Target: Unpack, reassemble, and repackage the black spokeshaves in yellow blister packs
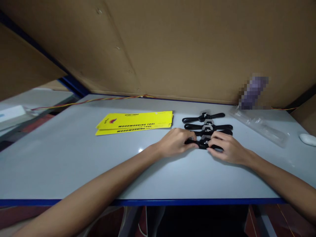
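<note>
Several black spokeshaves lie in a column on the table, one behind another, handles pointing left and right. My left hand (176,142) is closed on the left handle of the nearest spokeshave (203,143), and my right hand (228,147) grips its right handle. Behind it, another spokeshave (206,132) is partly hidden by my fingers. Farther back lie a third (222,127) and the farthest one (190,120). Left of them, yellow cards (138,121) printed "WOODWORKING TOOL" lie in a slightly fanned stack.
Clear plastic packaging (269,130) lies at the right, near a blurred purple object (253,92). A white mouse-like item (307,139) sits at the right edge. Red and yellow wires (98,99) run along the back, below a cardboard wall (172,49). The table has a blue front edge (197,201).
</note>
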A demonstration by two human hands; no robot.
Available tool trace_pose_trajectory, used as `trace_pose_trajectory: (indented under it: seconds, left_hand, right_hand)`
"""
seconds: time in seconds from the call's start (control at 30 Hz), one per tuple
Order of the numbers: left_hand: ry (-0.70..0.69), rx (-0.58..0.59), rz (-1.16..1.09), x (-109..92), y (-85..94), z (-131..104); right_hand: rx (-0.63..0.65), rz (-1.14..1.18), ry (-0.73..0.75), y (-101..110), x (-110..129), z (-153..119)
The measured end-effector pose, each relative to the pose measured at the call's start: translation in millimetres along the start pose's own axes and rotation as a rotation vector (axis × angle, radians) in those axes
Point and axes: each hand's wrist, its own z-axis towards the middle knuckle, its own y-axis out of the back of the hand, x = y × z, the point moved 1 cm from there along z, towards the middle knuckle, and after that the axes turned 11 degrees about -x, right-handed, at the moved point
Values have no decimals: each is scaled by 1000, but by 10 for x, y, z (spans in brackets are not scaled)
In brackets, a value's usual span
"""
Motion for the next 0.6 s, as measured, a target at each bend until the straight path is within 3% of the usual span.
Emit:
trace_pose_trajectory:
  seconds: [0.3,0.43,0.6]
  left_hand:
    - [6,-30,-1,25,2,3]
    - [0,-30,-7,28,0,-3]
    - [13,-8,-1,18,4,-14]
  right_hand:
    - [-98,-13,63,-42,18,15]
    - [-149,-21,24,-51,-6,18]
    - [-63,-69,72,-39,-7,1]
